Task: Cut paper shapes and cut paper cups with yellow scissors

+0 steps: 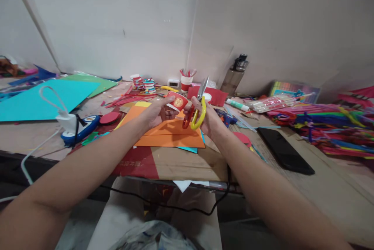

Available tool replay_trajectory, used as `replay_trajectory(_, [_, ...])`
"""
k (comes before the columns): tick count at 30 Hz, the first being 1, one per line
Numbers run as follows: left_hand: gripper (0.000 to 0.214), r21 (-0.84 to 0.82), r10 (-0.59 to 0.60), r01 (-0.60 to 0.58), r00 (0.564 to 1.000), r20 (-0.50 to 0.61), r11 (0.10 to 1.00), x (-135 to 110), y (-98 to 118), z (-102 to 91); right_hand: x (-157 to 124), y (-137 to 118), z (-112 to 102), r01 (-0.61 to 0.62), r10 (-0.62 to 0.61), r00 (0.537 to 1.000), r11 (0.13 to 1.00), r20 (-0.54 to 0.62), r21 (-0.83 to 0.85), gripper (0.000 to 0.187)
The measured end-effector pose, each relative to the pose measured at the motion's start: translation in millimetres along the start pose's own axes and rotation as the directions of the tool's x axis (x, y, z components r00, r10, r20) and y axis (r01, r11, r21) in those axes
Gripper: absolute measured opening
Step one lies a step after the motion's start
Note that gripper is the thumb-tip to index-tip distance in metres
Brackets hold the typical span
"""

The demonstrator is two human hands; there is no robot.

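Observation:
My left hand is closed round a small red paper cup with a gold emblem, held tilted above the table. My right hand grips a pair of scissors by its red and yellow handles, the metal blades pointing up and away just right of the cup. Both hands hover over orange paper sheets lying on the cardboard-covered table.
A black phone lies to the right, beside a heap of coloured pipe cleaners. A turquoise sheet, a blue and white tool with a white cable sit left. A bottle, glue stick and a cup of pens stand behind.

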State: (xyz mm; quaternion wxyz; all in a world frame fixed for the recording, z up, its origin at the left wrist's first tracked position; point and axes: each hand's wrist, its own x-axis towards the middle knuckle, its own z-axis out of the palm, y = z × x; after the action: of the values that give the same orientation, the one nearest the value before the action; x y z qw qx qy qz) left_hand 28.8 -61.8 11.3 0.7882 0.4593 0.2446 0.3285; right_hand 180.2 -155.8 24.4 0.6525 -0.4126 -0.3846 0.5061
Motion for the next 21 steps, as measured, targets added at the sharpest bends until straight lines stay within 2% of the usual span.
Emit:
replay_trajectory(7, [0.027,-0.137,-0.137,0.146,0.988,0.073,0.98,1,3,-0.8,-1,-1,2,-0.101,0.101,0.995,0.995,-0.012,0.005,0.038])
replay_trajectory(11, [0.031,-0.183,-0.158,0.17,0.984,0.077,0.968,2,5,-2.0,-4,-5,5,-0.124,0.124,0.991,0.992,-0.052,0.003,0.035])
replay_trajectory(14, [0.031,-0.13,-0.137,0.149,0.986,0.091,0.98,2,4,-2.1,-5,-6,6,-0.106,0.106,0.994,0.994,-0.039,-0.008,0.038])
replay_trajectory(17, [0.028,-0.004,-0.094,0.094,0.992,0.081,0.996,0,0,0.3,-3,-2,4,-0.057,0.058,0.998,0.998,0.013,-0.038,0.043])
replay_trajectory(21, [0.033,0.147,-0.052,0.04,0.995,0.08,0.988,-5,-3,7.1,2,4,0,-0.034,0.029,0.998,0.995,-0.064,-0.088,0.049])
